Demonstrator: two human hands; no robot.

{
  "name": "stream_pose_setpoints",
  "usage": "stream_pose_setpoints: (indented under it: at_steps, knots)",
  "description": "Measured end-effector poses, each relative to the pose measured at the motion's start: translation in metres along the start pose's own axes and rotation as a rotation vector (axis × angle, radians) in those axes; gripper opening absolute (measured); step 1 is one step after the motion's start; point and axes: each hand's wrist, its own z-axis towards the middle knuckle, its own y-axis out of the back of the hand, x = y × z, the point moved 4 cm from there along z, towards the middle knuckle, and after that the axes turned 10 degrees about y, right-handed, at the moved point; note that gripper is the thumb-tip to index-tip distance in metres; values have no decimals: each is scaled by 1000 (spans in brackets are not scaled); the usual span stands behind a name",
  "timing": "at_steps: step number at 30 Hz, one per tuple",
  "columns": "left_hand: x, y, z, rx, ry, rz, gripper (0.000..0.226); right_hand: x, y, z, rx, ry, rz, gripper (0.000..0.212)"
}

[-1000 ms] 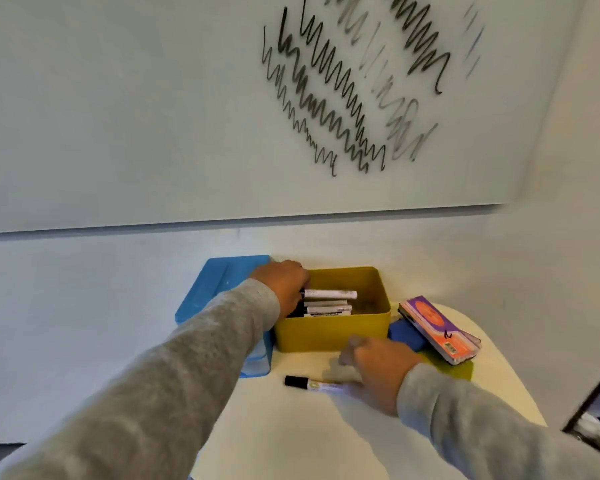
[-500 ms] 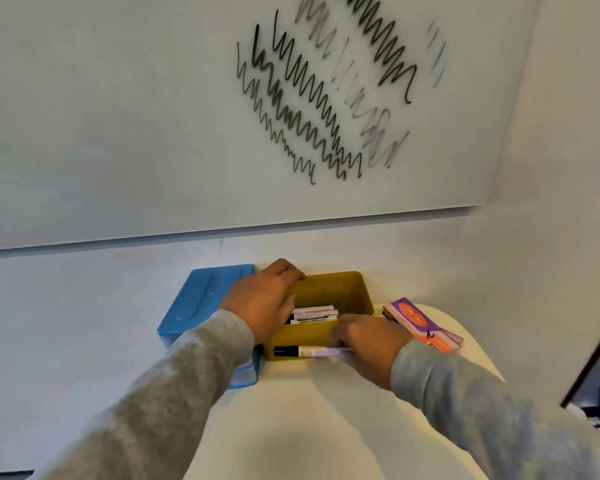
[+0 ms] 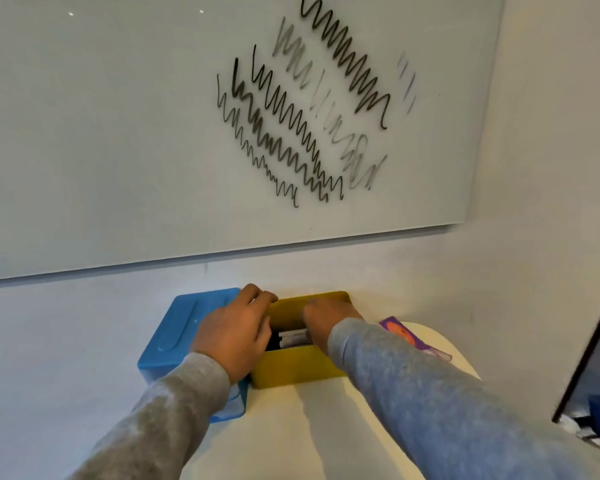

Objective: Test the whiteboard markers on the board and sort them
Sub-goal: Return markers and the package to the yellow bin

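A yellow box (image 3: pixel 298 367) stands on a white table against the wall, with several markers (image 3: pixel 293 337) lying inside it. My left hand (image 3: pixel 234 332) lies over the box's left wall, thumb inside and fingers curved over the far left corner, gripping it. Inside the box, my right hand (image 3: pixel 326 318) is blurred, with its fingers curled down on a white marker among the others. The whiteboard (image 3: pixel 118 133) above carries several black and grey zigzag test lines (image 3: pixel 291 133).
A blue box (image 3: pixel 179 336) with its lid on touches the yellow box's left side, partly under my left wrist. A purple and orange booklet (image 3: pixel 404 332) lies right of the yellow box, behind my right sleeve. A dark panel edge (image 3: pixel 589 351) stands at the far right.
My right hand picked the marker up off the table, lifted it over the box's front wall and lowered it in. My left hand shifted from inside the box to its left wall.
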Motion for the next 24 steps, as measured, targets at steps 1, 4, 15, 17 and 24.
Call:
stream_pose_setpoints:
  at_steps: [1,4,15,17,24]
  knots:
    - [-1,-2,-1,19,7,26,37,-2,-4,2,-20,-22,37,25]
    - [-4,-12,-2,66,-8,51,36,-20,-8,-3,-142,-74,145,27]
    - [-46,-89,53,489,-140,-68,40,-95,-51,-93,-137,-265,248,47]
    - [-57,-102,64,576,-143,-65,46,-93,-65,-104,-140,-265,295,59]
    - [-50,-125,93,705,-236,150,25,-90,-74,-107,-166,-269,285,60]
